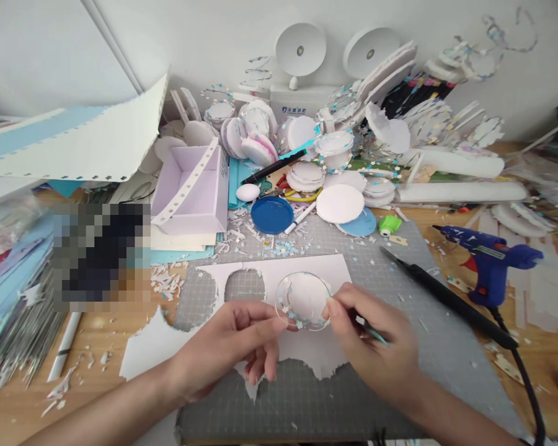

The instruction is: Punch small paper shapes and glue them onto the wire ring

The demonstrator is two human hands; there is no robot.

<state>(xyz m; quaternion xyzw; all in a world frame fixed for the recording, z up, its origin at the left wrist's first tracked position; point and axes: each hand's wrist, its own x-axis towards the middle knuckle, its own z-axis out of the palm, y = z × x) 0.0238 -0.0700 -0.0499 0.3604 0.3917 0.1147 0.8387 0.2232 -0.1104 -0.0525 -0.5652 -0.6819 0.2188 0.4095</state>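
A clear, thin ring with small pale blue and white flower shapes along it is held up over a white sheet. The thumb and fingertips of my left hand pinch its lower left edge. At its right edge are the closed fingertips of my right hand, which grips a thin teal stick; most of the stick is hidden by the fingers, so its kind is unclear. Round holes and ragged edges show in the sheet, which lies on a grey cutting mat.
Right of the mat's middle lies a black tool with a pointed tip, near a blue glue gun. Behind are a blue lid, a green punch, a lilac box and piled white discs. Paper scraps litter the table.
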